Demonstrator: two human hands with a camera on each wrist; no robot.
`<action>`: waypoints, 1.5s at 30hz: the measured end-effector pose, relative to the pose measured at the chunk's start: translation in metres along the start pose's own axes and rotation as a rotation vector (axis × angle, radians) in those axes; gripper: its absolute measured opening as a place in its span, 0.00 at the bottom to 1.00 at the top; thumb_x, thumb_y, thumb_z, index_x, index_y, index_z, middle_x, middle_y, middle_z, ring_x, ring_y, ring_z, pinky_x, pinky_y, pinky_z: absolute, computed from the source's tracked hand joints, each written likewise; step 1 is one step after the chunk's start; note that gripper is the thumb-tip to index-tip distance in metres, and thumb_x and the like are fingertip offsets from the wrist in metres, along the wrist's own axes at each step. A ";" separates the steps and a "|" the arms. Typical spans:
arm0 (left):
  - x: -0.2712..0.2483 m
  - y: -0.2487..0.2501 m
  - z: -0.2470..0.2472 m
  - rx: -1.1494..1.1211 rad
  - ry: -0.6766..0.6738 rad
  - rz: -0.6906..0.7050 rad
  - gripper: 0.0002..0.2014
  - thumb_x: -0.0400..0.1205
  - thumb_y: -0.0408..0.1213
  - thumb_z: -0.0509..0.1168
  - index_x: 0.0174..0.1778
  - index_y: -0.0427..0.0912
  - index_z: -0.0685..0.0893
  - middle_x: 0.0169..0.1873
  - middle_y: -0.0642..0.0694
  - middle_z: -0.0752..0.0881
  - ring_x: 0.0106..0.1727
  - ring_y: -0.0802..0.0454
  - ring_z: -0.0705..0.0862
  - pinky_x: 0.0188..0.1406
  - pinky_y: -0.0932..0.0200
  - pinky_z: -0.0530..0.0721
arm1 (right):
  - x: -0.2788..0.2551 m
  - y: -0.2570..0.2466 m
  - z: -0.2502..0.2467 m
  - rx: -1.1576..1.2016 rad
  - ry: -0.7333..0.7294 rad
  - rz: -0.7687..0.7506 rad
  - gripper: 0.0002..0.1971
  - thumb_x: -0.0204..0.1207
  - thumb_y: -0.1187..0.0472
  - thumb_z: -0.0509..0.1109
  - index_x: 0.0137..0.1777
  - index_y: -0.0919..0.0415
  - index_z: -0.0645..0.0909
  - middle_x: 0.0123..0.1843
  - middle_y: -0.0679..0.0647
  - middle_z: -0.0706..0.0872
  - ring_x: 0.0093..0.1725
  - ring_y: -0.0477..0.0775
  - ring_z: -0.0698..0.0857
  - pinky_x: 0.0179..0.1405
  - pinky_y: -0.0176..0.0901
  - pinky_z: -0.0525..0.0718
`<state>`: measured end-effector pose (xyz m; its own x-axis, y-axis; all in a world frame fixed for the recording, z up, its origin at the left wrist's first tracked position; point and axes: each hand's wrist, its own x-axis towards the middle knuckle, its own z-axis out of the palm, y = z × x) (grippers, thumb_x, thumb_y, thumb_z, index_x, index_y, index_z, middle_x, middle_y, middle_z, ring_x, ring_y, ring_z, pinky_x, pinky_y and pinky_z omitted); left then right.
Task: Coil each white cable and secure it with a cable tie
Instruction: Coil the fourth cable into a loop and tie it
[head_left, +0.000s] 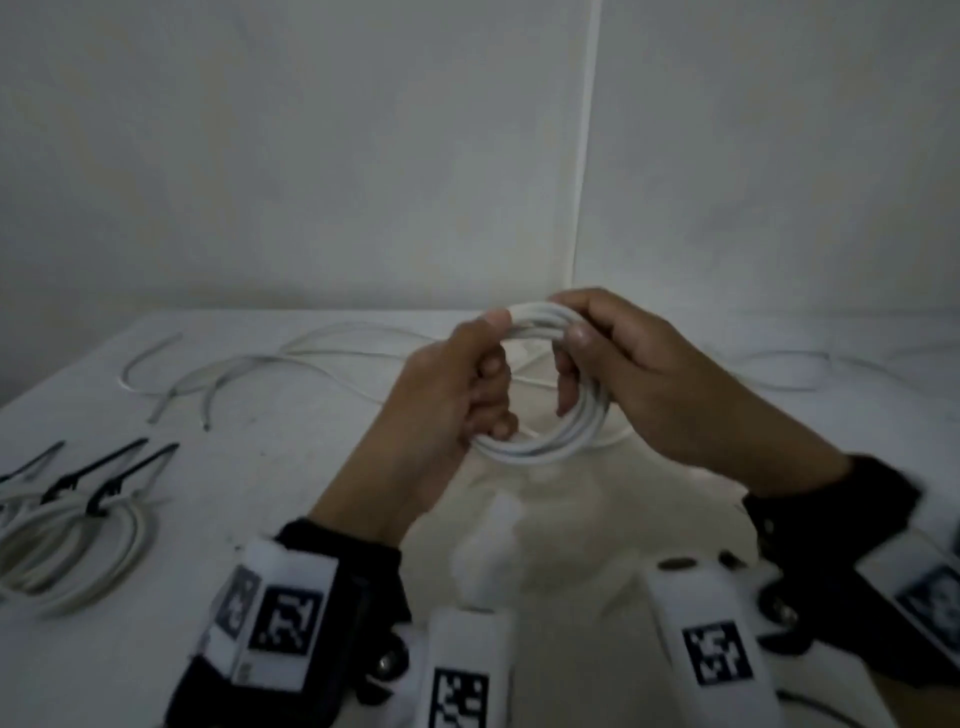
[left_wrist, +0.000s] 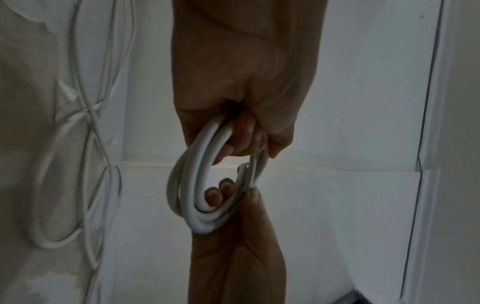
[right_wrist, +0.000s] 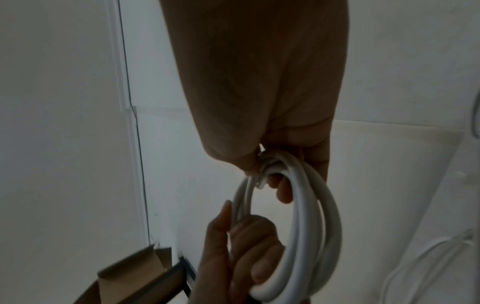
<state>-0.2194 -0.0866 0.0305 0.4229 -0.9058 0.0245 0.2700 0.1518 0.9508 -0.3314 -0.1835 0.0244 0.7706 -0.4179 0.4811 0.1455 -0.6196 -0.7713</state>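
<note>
I hold a white cable coil (head_left: 540, 447) of several loops above the middle of the white table (head_left: 291, 499). My left hand (head_left: 493, 369) grips its left side, thumb on the top loops and fingers curled through the ring. My right hand (head_left: 576, 343) grips the top right, thumb and fingers pinching the bundled strands. In the left wrist view the coil (left_wrist: 192, 185) hangs between the left hand (left_wrist: 241, 133) above and the right hand's fingers (left_wrist: 221, 189) below. The right wrist view shows the coil (right_wrist: 306, 216), the right hand (right_wrist: 283, 185) and the left hand (right_wrist: 249, 236). A short cable end shows near the right thumb.
Loose white cables (head_left: 249, 364) lie at the back left, and another cable (head_left: 779, 374) lies at the back right. A coiled cable (head_left: 78, 551) with a black tie (head_left: 104, 499) sits at the near left, beside more black ties (head_left: 98, 462). A cardboard box (right_wrist: 135, 267) stands beyond the table's edge.
</note>
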 end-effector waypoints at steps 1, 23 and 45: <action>-0.003 0.001 0.002 0.031 0.014 0.025 0.19 0.80 0.41 0.58 0.23 0.45 0.63 0.13 0.55 0.59 0.12 0.59 0.57 0.16 0.66 0.63 | -0.001 -0.003 -0.002 -0.009 -0.009 0.006 0.10 0.78 0.57 0.52 0.54 0.56 0.73 0.33 0.49 0.77 0.29 0.38 0.80 0.31 0.27 0.74; -0.052 -0.042 0.099 0.213 -0.010 0.026 0.19 0.83 0.39 0.56 0.26 0.46 0.62 0.12 0.57 0.60 0.14 0.59 0.57 0.15 0.68 0.61 | -0.244 -0.012 -0.185 -0.778 0.119 0.975 0.18 0.78 0.53 0.66 0.64 0.61 0.74 0.61 0.58 0.78 0.51 0.52 0.75 0.48 0.39 0.69; -0.035 -0.044 0.090 0.174 0.031 0.030 0.19 0.84 0.39 0.57 0.26 0.46 0.62 0.13 0.56 0.60 0.14 0.58 0.57 0.17 0.65 0.63 | -0.223 0.006 -0.186 -0.791 0.122 1.138 0.02 0.73 0.69 0.69 0.41 0.67 0.82 0.38 0.64 0.88 0.35 0.59 0.87 0.34 0.45 0.83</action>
<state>-0.3244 -0.0970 0.0161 0.4554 -0.8891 0.0464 0.1040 0.1049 0.9890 -0.6174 -0.2175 -0.0099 0.1625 -0.9700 -0.1806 -0.9353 -0.0931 -0.3414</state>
